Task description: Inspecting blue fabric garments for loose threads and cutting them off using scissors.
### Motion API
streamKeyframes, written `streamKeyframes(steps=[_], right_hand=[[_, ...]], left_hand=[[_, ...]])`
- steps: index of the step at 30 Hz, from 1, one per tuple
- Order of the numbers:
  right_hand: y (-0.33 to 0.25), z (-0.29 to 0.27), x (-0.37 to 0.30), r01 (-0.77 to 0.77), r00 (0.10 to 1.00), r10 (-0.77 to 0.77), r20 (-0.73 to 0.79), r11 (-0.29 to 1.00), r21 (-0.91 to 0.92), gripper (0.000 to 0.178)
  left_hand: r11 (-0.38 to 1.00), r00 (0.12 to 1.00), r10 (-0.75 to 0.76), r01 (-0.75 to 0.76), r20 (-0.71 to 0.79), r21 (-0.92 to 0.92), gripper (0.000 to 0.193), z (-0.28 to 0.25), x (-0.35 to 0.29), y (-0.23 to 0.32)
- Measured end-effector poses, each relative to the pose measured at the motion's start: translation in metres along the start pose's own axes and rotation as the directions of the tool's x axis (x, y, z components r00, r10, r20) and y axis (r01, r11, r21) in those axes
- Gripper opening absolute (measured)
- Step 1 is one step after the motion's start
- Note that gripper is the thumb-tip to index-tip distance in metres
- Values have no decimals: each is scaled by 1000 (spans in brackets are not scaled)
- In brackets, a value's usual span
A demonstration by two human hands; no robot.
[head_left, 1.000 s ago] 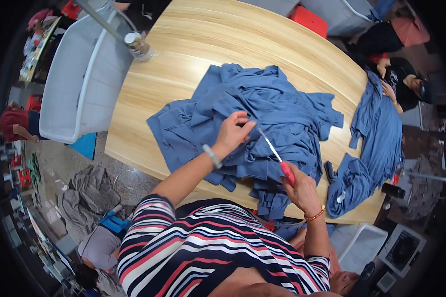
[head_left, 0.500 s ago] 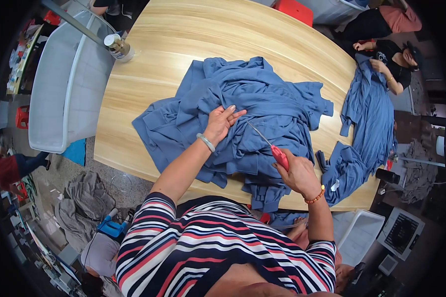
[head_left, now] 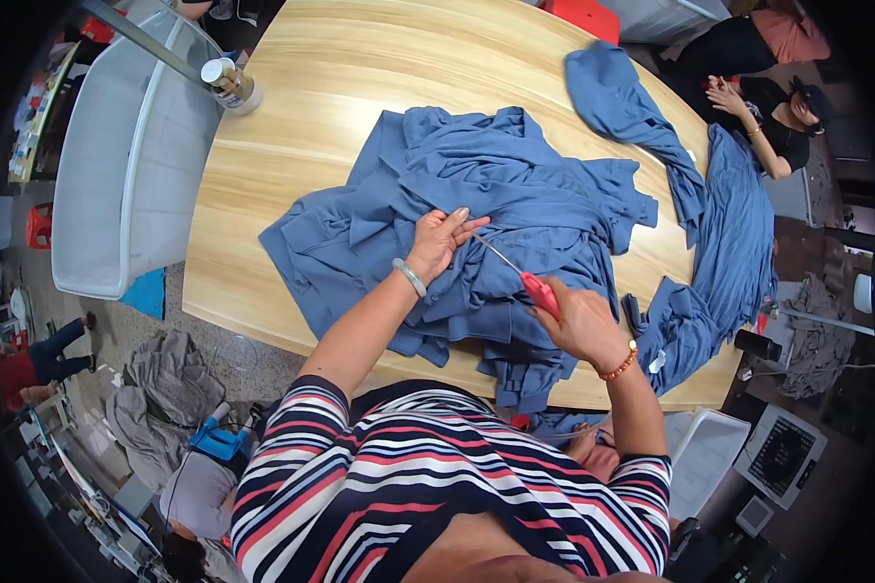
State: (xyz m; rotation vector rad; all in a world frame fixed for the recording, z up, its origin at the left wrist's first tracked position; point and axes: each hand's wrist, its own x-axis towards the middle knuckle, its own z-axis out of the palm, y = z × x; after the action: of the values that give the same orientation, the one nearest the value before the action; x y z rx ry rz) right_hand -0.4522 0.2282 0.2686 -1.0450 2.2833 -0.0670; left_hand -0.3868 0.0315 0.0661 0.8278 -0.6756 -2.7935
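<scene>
A blue garment (head_left: 515,185) lies crumpled in a heap of folds before me, in the middle of the wooden table. The fingers of my left hand (head_left: 437,241) are closed on a fold of its cloth, with the thumb on top. In my right hand (head_left: 585,325) are red-handled scissors (head_left: 535,290), seen edge-on. Their thin metal blades slant up and left, with the tip close to my left fingertips. Folds of cloth partly hide what lies beneath the tip.
More blue garments (head_left: 739,233) lie along the right of the wooden table (head_left: 331,58), and a co-worker stands beyond them. A bottle with a white cap (head_left: 231,87) is at the far left edge. Beside it stands a large white bin (head_left: 97,185). A black cylinder (head_left: 758,345) is at the right.
The scissors have moved slightly left and up, toward my left hand, which has barely moved. At the right, the co-worker's hands have let go of a blue garment, and another piece now lies farther back.
</scene>
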Motion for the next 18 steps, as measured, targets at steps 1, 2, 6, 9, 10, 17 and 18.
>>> streamKeyframes(steps=[1,2,6,9,10,17,18], right_hand=[[0,1,-2,18,999,-17,-36,1000,21,40],[0,1,-3,68,994,-64,-90,997,45,40],[-3,1,2,84,992,-75,-98,992,92,42],[-6,5,3,74,992,-63,-107,992,106,43],[-6,6,2,73,991,-59,-116,990,117,43],[-12,5,17,48,990,-36,-138,995,85,42],[-14,4,20,53,989,-40,-142,994,94,42]], left_hand=[[1000,1000,15,-15,7,-6,15,0,0,0],[1000,1000,4,-4,3,6,14,0,0,1],[999,999,-31,30,-44,-18,15,0,-2,18],[969,997,4,-21,-71,-245,17,-2,5,42],[944,989,-14,-36,-147,-327,19,-2,10,50],[962,987,-19,-25,-158,-273,11,-4,26,60],[974,987,-6,-31,-162,-224,12,-5,22,57]])
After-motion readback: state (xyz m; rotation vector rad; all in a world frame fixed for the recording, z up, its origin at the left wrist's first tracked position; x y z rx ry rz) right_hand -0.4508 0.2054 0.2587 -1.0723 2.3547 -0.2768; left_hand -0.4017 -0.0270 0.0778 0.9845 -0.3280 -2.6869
